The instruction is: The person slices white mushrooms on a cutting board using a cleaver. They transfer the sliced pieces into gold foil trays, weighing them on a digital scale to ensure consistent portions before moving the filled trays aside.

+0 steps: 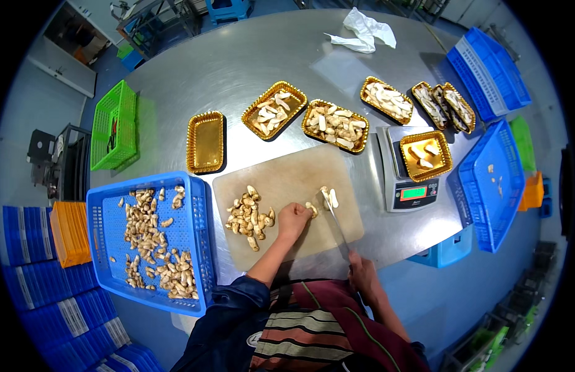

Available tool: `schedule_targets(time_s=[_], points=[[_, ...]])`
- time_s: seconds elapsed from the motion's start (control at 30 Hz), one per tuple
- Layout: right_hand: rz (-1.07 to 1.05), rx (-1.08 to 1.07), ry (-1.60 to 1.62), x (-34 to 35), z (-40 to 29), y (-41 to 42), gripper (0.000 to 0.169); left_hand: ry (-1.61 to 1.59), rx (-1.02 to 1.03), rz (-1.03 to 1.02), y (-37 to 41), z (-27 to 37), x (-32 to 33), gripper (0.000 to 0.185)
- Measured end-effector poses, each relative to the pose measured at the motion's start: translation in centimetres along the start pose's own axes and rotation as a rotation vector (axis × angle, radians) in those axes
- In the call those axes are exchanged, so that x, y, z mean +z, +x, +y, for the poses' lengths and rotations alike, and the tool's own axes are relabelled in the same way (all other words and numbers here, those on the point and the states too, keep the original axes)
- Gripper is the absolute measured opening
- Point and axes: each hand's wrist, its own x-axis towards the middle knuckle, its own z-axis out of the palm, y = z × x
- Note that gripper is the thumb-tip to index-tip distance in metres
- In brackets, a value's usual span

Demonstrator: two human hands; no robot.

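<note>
On a worn cutting board [287,176] my left hand [294,219] pinches a small brown-and-white mushroom [311,210] at its fingertips. My right hand [361,270] grips the handle of a long knife [336,224]; its blade tip rests by pale mushroom slices [333,198] right of my left hand. A heap of whole mushrooms [248,215] lies on the board's left part. Beyond the board stand an empty gold tray [206,165] and gold trays of sliced mushrooms [270,136] [335,146]. Another gold tray [425,176] with a few pieces sits on a digital scale [392,195].
At the left, a blue plastic crate [199,232] holds many mushrooms, with a green basket [113,160] behind it. More filled gold trays [386,118], stacked blue crates [483,74] and a tilted blue crate [497,186] are at the right. A crumpled white cloth or bag [367,30] lies far back.
</note>
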Motion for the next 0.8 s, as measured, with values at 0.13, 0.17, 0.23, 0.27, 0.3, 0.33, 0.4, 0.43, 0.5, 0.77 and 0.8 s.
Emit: schedule_targets(time_s=[0.13, 0.17, 0.23, 0.27, 0.3, 0.33, 0.4, 0.43, 0.5, 0.77, 0.8], points=[[0.010, -0.155, -0.192, 0.0, 0.3, -1.2, 0.056, -0.117, -0.056, -0.006, -0.1, -0.5, 0.1, 0.017], [0.022, -0.191, -0.259, 0.1, 0.1, -1.5, 0.056, -0.102, -0.031, 0.003, -0.2, -0.5, 0.1, 0.017], [-0.003, -0.109, -0.220, 0.1, -0.6, -2.1, 0.054, -0.069, 0.018, 0.020, -0.5, -0.1, 0.1, 0.018], [-0.015, -0.068, -0.201, 0.1, -0.8, -2.3, 0.053, -0.065, 0.031, 0.022, -0.5, -0.2, 0.2, 0.018], [-0.024, -0.045, -0.198, 0.1, -0.7, -2.2, 0.052, -0.062, 0.044, 0.026, -0.5, -0.2, 0.2, 0.018], [-0.032, -0.021, -0.195, 0.0, -0.4, -2.1, 0.050, -0.060, 0.057, 0.029, -0.5, -0.2, 0.2, 0.019], [-0.016, -0.058, -0.235, 0.0, 0.6, -1.5, 0.050, -0.087, 0.037, 0.023, -0.1, -0.9, 0.3, 0.020], [0.008, -0.118, -0.277, 0.1, 1.5, -0.9, 0.050, -0.101, 0.028, 0.020, 0.0, -1.2, 0.4, 0.020], [0.060, -0.203, -0.326, 0.4, 1.8, -0.2, 0.051, -0.076, -0.003, -0.006, -0.1, -0.8, 0.3, 0.019], [-0.070, 0.208, 0.197, -0.4, 2.7, 1.8, 0.057, -0.425, -0.192, -0.164, -1.3, -1.3, -2.1, 0.013], [-0.071, 0.259, 0.364, -0.6, 2.0, 0.7, 0.053, -0.357, -0.178, -0.144, -1.8, -0.9, -2.4, 0.013]])
